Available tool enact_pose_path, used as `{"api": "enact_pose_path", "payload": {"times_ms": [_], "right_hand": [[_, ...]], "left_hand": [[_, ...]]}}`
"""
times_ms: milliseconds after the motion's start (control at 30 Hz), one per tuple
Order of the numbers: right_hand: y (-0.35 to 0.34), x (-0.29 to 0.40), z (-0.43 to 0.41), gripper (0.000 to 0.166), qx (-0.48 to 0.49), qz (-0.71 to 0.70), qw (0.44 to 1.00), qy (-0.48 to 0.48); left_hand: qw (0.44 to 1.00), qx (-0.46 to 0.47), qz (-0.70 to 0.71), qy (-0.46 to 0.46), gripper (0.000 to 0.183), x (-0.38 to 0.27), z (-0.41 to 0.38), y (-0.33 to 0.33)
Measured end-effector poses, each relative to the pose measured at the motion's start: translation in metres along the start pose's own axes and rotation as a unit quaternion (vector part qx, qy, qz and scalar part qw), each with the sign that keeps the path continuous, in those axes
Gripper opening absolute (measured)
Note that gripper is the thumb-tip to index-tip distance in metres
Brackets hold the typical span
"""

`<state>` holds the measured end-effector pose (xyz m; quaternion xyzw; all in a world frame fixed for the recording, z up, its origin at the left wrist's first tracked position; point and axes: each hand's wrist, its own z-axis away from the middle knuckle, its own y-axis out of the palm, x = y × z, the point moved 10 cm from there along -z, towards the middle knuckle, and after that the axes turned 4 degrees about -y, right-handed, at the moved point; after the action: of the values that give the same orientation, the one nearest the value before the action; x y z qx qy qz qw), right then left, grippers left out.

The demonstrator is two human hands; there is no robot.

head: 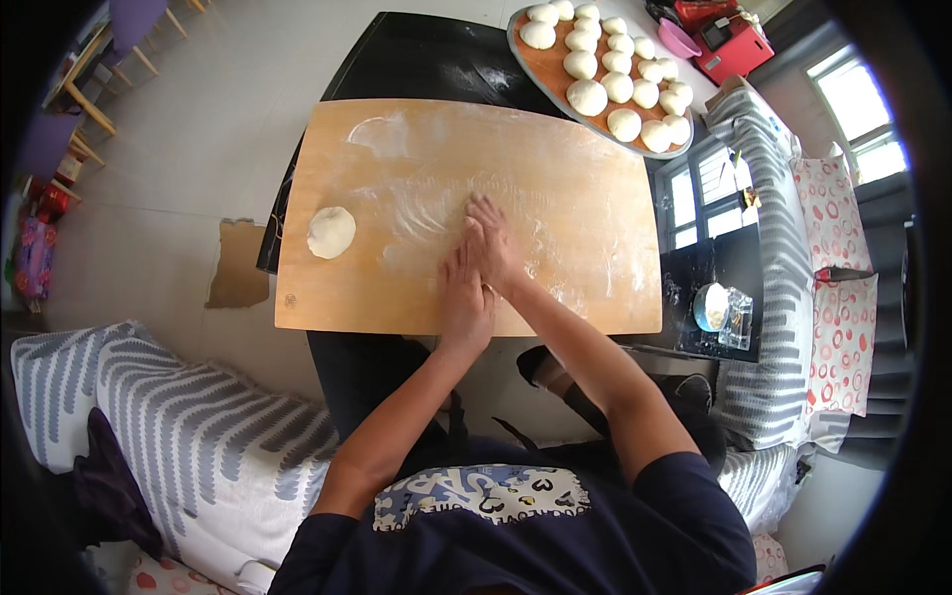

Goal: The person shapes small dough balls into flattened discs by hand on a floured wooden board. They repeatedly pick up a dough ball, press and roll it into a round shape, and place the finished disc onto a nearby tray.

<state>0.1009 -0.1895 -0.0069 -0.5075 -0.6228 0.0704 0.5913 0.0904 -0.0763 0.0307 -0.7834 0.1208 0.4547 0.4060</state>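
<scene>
My left hand [466, 301] and my right hand [495, 249] meet over the middle of a floured wooden board [349, 297]. The fingers of the left hand lie against the right, whose fingertips point towards the board's far edge. Whatever may be beneath or between the palms is hidden. To the left on the same board rests a round, flattened piece of white dough [332, 233], apart from both hands. White flour [428, 216] is smeared in streaks around and beyond the fingers.
A brown tray [554, 67] with several dough balls overlaps the board's far right corner. The board lies on a black table [416, 56]. On a dark glossy surface to the right stand a blue bowl [700, 306] of white contents and a clear glass container [736, 320]. Striped covered sofas flank me.
</scene>
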Motion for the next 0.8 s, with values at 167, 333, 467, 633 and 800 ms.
{"api": "enact_pose_path", "payload": {"times_ms": [167, 333, 467, 633, 800], "right_hand": [[-0.018, -0.014, -0.027, 0.041, -0.050, 0.124, 0.991, -0.007], [0.023, -0.012, -0.001, 0.038, 0.050, 0.060, 0.996, -0.039], [-0.008, -0.003, -0.002, 0.043, -0.070, 0.065, 0.995, -0.014], [-0.007, 0.001, -0.019, 0.045, 0.002, 0.081, 0.997, -0.018], [0.012, 0.006, 0.008, 0.045, 0.039, 0.054, 0.998, 0.019]], "left_hand": [[0.990, -0.069, -0.120, -0.041, 0.060, 0.009, 0.006, 0.006], [1.000, 0.015, 0.000, -0.006, 0.064, 0.003, -0.013, 0.002], [0.998, -0.013, -0.041, -0.051, 0.059, 0.006, 0.006, -0.001], [0.994, -0.026, -0.089, -0.064, 0.057, 0.021, -0.012, 0.014], [0.995, 0.050, -0.091, 0.003, 0.065, 0.008, 0.016, 0.016]]}}
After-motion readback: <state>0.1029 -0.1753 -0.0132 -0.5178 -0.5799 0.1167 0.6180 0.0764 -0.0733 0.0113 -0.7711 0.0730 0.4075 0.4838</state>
